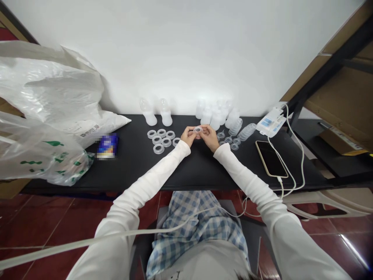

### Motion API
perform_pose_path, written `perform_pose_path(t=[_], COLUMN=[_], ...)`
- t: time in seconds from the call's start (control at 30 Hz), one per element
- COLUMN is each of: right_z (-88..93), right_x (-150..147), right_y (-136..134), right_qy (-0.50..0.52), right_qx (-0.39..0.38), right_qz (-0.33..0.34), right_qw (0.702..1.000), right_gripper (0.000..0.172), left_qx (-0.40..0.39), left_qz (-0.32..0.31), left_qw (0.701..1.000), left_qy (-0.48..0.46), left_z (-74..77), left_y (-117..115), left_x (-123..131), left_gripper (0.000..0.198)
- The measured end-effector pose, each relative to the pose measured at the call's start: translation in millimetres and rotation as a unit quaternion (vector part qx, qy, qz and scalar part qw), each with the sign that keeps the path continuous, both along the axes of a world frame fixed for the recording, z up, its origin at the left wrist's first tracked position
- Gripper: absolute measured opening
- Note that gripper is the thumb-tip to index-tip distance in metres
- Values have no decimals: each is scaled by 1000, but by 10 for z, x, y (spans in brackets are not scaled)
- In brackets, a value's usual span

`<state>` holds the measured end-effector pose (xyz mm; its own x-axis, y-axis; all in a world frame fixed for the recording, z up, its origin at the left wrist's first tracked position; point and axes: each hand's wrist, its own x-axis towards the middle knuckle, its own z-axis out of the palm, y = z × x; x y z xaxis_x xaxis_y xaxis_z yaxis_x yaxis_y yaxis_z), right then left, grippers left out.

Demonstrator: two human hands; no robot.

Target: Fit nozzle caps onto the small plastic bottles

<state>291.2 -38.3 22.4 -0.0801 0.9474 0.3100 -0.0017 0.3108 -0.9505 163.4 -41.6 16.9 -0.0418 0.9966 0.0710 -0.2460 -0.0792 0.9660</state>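
Both hands meet over the middle of the black table (198,167). My left hand (188,135) and my right hand (209,136) together pinch a small clear plastic ring (198,129) between their fingertips. To the left of my hands lie several clear rings (162,140) flat on the table. Behind them stand two clear bottle-like parts (157,112). To the right of my hands lie more small clear rings (232,140) and stacked clear parts (246,132). A cluster of clear bottle parts (217,112) stands by the wall.
A phone (271,158) lies face up at the right, with a white cable running to a power bank (272,121). A blue packet (107,146) and large plastic bags (43,128) fill the table's left end. A white wall backs the table.
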Motion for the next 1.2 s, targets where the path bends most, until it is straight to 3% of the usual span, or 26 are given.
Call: perform_pose_path(t=[0.23,0.47,0.73,1.03,1.2], right_z=[-26,-6,-18,153,169], right_x=[3,-67,-94,41,12], right_y=[33,-33,-42,-100,-109], right_qy=[1,18,13,-17,-12], right_qx=[2,-16,5,50,45], right_qz=[27,9,-4,59,19], right_qw=[1000,1000,1000,997,999], right_gripper=[52,52,52,47,48], left_qx=[33,39,43,90,102], left_qz=[9,32,31,20,38], left_qw=[999,996,997,994,987], left_qy=[33,71,58,54,122], left_z=[16,48,98,199,266], left_y=[-28,-88,-87,-152,-221], left_x=[-19,-27,-39,-61,-65], left_gripper=[36,25,28,35,30])
